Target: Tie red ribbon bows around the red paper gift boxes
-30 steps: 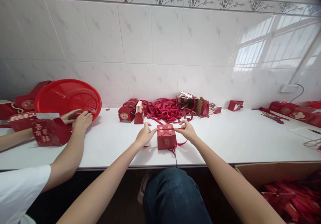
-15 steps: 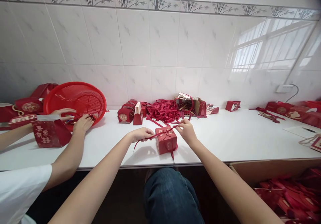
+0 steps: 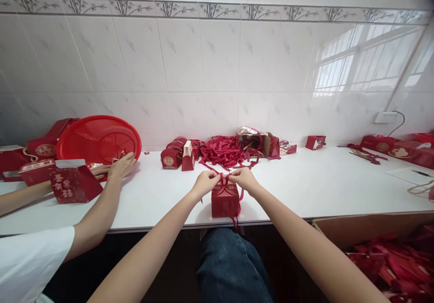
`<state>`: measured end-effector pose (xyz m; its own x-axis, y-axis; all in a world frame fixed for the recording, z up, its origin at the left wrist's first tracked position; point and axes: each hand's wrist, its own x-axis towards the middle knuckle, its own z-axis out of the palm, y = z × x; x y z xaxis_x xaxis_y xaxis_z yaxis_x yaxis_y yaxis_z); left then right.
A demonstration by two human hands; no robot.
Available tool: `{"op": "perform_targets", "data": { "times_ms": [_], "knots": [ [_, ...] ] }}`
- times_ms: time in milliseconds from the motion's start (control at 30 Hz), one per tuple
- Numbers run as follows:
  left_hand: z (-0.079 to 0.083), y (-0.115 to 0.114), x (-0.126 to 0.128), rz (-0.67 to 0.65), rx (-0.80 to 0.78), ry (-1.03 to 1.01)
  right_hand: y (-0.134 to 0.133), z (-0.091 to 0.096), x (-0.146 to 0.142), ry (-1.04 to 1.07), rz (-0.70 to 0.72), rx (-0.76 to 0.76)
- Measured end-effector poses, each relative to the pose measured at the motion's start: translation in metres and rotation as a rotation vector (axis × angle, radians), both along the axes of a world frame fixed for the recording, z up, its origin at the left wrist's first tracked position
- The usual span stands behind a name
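A small red gift box [image 3: 225, 202] stands upright near the front edge of the white table, just before my knee. Dark red ribbon [image 3: 224, 178] runs over its top, with loose ends hanging at its sides. My left hand [image 3: 205, 183] pinches the ribbon just above the box's left top edge. Opposite it, my right hand [image 3: 244, 179] pinches another part of the ribbon, thumb and fingertips pressed together. Between the hands the ribbon stands up in what look like loops; the fingers partly hide them.
Behind the box lies a heap of red ribbons [image 3: 222, 151], flanked by red boxes [image 3: 171, 155] and an opened carton [image 3: 257, 142]. At left, a co-worker's hands reach into a red basket [image 3: 84, 135]. A cardboard box [image 3: 325, 226] of red items is below right.
My hands have come together over the box, and the ribbon, earlier stretched taut between them, is now bunched up at its top. The box has turned to face me more squarely.
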<state>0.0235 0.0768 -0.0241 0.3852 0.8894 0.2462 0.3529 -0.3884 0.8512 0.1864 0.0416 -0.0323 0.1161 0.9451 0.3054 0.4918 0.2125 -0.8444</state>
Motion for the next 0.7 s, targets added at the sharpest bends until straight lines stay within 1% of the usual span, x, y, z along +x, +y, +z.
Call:
{"op": "perform_targets", "data": {
  "times_ms": [100, 200, 267, 367, 433, 600, 700],
  "knots": [
    [0.001, -0.003, -0.002, -0.055, -0.008, -0.002, -0.002, -0.001, -0.001, 0.032, 0.027, -0.001],
    [-0.002, -0.005, -0.004, -0.064, 0.018, 0.008, -0.002, -0.002, -0.001, 0.05, 0.04, 0.015],
    [-0.006, -0.006, -0.005, -0.036, 0.064, 0.026, -0.002, -0.002, -0.001, 0.059, 0.027, 0.024],
    [-0.014, -0.009, -0.005, 0.041, 0.168, 0.07, -0.001, -0.004, 0.001, 0.057, -0.001, 0.027],
    [-0.017, -0.013, -0.004, 0.075, 0.245, 0.101, 0.0, -0.005, 0.0, 0.055, 0.019, 0.014],
    [-0.02, -0.021, 0.001, 0.071, 0.398, 0.188, 0.0, -0.005, -0.002, 0.111, 0.147, -0.106],
    [-0.02, -0.02, 0.0, 0.031, 0.529, 0.233, 0.004, 0.0, 0.004, 0.148, 0.206, -0.199]
  ]
}}
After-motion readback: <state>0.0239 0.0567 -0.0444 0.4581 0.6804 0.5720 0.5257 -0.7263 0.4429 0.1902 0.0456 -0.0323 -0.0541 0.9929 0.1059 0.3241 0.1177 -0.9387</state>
